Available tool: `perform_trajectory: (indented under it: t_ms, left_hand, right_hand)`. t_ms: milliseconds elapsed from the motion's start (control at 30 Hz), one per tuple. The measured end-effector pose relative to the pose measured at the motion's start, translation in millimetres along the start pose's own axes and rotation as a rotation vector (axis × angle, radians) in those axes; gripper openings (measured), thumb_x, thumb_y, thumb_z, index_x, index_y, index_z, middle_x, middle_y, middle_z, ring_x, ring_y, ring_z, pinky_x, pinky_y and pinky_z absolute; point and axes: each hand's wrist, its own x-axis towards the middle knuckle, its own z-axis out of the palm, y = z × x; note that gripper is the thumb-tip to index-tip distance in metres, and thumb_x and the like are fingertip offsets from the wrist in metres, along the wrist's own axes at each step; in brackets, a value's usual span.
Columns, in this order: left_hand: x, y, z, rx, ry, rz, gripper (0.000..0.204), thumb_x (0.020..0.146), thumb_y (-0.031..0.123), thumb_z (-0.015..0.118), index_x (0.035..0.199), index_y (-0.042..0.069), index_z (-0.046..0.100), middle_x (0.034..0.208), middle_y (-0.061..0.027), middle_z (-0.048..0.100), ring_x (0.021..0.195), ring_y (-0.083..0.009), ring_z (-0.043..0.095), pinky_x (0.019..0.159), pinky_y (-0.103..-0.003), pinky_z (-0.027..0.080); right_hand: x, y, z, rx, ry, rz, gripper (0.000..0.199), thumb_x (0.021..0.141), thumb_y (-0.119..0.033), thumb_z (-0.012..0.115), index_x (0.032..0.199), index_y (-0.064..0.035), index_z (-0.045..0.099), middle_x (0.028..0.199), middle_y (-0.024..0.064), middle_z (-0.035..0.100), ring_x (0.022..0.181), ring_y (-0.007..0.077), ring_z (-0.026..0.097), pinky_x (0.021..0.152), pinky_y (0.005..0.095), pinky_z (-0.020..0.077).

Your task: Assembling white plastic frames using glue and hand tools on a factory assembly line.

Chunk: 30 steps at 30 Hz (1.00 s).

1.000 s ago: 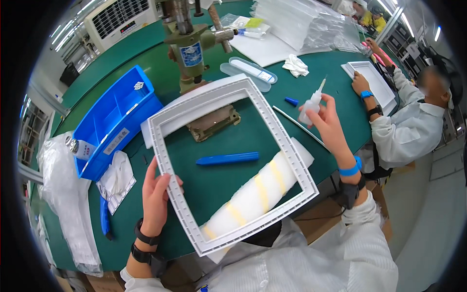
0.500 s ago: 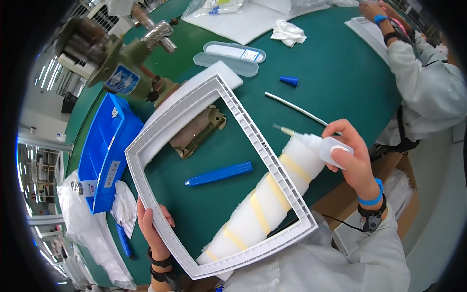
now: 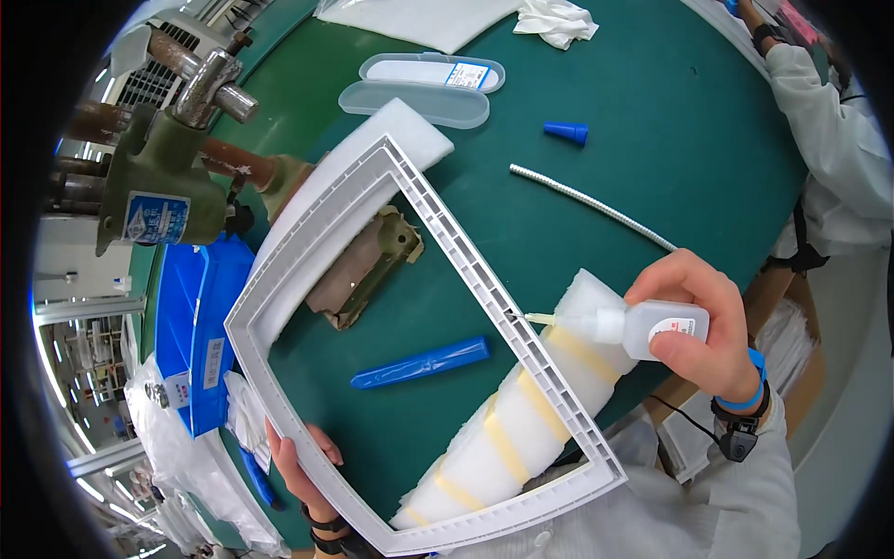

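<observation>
Right hand (image 3: 700,337) is wrapped around a small white squeeze bottle (image 3: 652,326), held on its side, fingers curled over the body and thumb underneath. The bottle's thin nozzle points left, its tip touching or just at the ribbed inner face of the frame's right-hand side.

Left hand (image 3: 296,461) grips the lower-left side of the frame — fingers show over the inner edge, closed on the rail; thumb not visible.

The frame (image 3: 307,233) is a large, pale grey plastic rectangle, open in the middle, held tilted over the green table (image 3: 670,149). Its near corner sits close to the person's chest; the far corner lies over a white foam sheet (image 3: 414,130).

Under the frame's right side: a white foam roll with tan tape bands (image 3: 521,419), lying diagonally. Seen through the opening — a blue plastic strip (image 3: 421,363) and a brown metal bracket (image 3: 368,265), both on the table.

Beyond the frame: a blue cap (image 3: 568,132), a thin white rod (image 3: 591,207), a clear oblong case (image 3: 424,86), a green press (image 3: 163,186), and a blue bin (image 3: 191,326) at left.

Another person's sleeve (image 3: 829,121) is at the far right.
</observation>
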Motion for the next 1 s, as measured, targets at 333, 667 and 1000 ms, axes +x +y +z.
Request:
perform_trajectory:
  t_ms: [333, 667, 1000]
  left_hand:
    - [3, -3, -2, -0.010, -0.005, 0.010, 0.055, 0.096, 0.031, 0.042, 0.138, -0.003, 0.035, 0.065, -0.0124, 0.052, 0.046, -0.0157, 0.048, 0.041, -0.026, 0.043]
    - [2, -1, 0, 0.022, -0.003, 0.025, 0.054, 0.096, 0.034, 0.043, 0.135, -0.003, 0.038, 0.064, -0.0118, 0.053, 0.045, -0.0154, 0.049, 0.040, -0.026, 0.043]
    - [4, -2, -1, 0.028, -0.005, 0.028, 0.053, 0.096, 0.034, 0.044, 0.134, -0.002, 0.038, 0.064, -0.0117, 0.052, 0.046, -0.0153, 0.049, 0.040, -0.026, 0.044]
  right_hand:
    - [9, -40, 2, -0.241, 0.020, -0.008, 0.032, 0.069, -0.017, 0.066, 0.095, 0.0029, 0.066, 0.081, 0.0071, 0.066, 0.061, 0.0112, 0.061, 0.054, 0.0231, 0.0433]
    - [26, -60, -2, -0.397, -0.079, -0.125, 0.032, 0.067, -0.012, 0.068, 0.094, 0.0033, 0.069, 0.079, 0.0096, 0.069, 0.056, 0.0145, 0.066, 0.051, 0.0231, 0.0457]
    - [28, -57, 1, -0.373, -0.043, -0.164, 0.031, 0.066, -0.011, 0.067, 0.094, 0.0039, 0.069, 0.078, 0.0105, 0.069, 0.055, 0.0145, 0.065, 0.050, 0.0229, 0.0462]
